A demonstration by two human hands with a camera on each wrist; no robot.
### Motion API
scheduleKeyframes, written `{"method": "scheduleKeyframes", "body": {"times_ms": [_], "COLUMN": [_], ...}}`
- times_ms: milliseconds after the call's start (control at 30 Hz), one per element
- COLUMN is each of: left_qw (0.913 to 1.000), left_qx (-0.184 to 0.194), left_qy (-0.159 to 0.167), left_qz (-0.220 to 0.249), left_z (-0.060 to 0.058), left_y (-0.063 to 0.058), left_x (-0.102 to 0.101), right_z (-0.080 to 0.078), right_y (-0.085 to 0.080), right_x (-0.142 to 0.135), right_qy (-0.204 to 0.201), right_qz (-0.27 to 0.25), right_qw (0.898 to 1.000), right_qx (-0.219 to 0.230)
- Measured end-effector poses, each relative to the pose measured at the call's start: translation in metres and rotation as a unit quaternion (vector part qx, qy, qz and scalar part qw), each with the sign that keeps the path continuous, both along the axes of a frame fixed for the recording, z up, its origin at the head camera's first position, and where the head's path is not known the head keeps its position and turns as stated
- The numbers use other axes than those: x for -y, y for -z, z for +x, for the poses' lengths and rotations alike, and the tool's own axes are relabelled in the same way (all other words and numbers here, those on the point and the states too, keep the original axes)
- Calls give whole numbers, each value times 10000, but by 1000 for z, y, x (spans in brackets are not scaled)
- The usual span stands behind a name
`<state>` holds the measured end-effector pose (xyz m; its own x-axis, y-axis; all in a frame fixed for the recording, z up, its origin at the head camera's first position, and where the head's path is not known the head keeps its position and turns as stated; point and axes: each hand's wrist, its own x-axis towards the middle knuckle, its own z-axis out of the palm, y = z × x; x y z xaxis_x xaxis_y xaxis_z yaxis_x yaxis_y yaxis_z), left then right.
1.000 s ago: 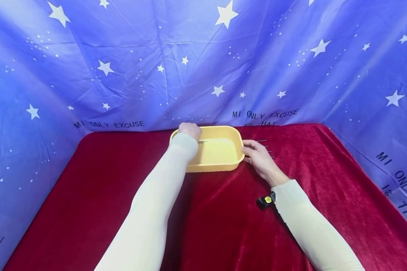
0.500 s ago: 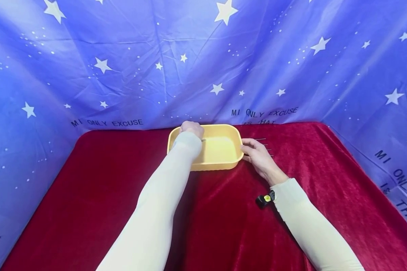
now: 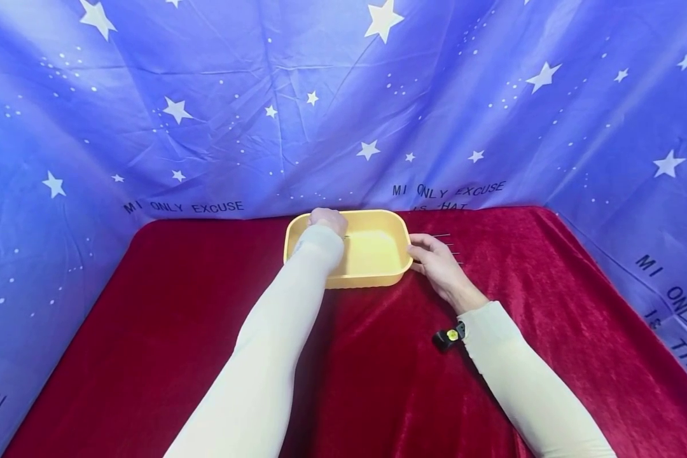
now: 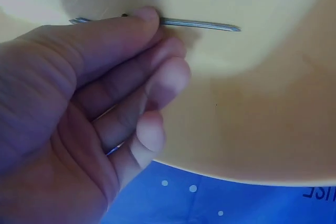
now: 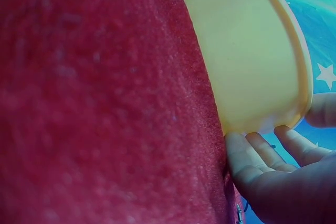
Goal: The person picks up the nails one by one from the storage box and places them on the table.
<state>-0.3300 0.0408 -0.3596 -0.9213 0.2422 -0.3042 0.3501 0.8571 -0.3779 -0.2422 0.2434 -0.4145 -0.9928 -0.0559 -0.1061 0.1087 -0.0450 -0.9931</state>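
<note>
Head view, tray: the yellow tray [image 3: 378, 251] stands upright near the far edge of the bench [image 3: 395, 369], which a red cloth covers.
Head view, left hand: the left hand [image 3: 329, 221] reaches down inside the tray at its left end; a short bit of a dark rod [image 3: 346, 237] shows just beside it, but its fingers are mostly hidden here.
Head view, right hand: the right hand [image 3: 435, 264] holds the tray by its right end.
Head view, rods: several thin dark rods [image 3: 442, 236] stick out past the right hand, on its right side.
Head view, sleeves: pale, on both arms; a small black device [image 3: 448, 338] sits at the right cuff.
Head view, curtain: the blue curtain [image 3: 332, 127] behind the bench bears white stars and black lettering.
Left wrist view, fingers: thumb and forefinger clamped on the metal rod, the other fingers curled beside them.
Left wrist view, rod: over the tray floor, pointed tip to the picture's right; whether it touches the floor, I cannot tell.
Right wrist view, fingers: bent against the tray, several tips touching its outer wall and another at the rim.
</note>
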Motion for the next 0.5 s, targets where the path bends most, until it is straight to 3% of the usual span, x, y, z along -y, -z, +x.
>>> {"method": "scheduleKeyframes", "body": {"times_ms": [100,267,500], "left_qw": [9999,9988,9986], "left_qx": [-144,-306,-374], "left_qy": [79,290,333], "left_qz": [51,-254,181], "left_z": [3,10,6], "left_y": [-1,-4,-7], "left_x": [-1,1,4], "right_z": [0,-1,-1], "right_y": [0,0,2], "right_x": [0,1,0], "right_qy": [-3,-5,5], "right_qz": [23,37,-30], "right_qw": [10000,10000,10000], "right_qx": [3,-5,-21]}}
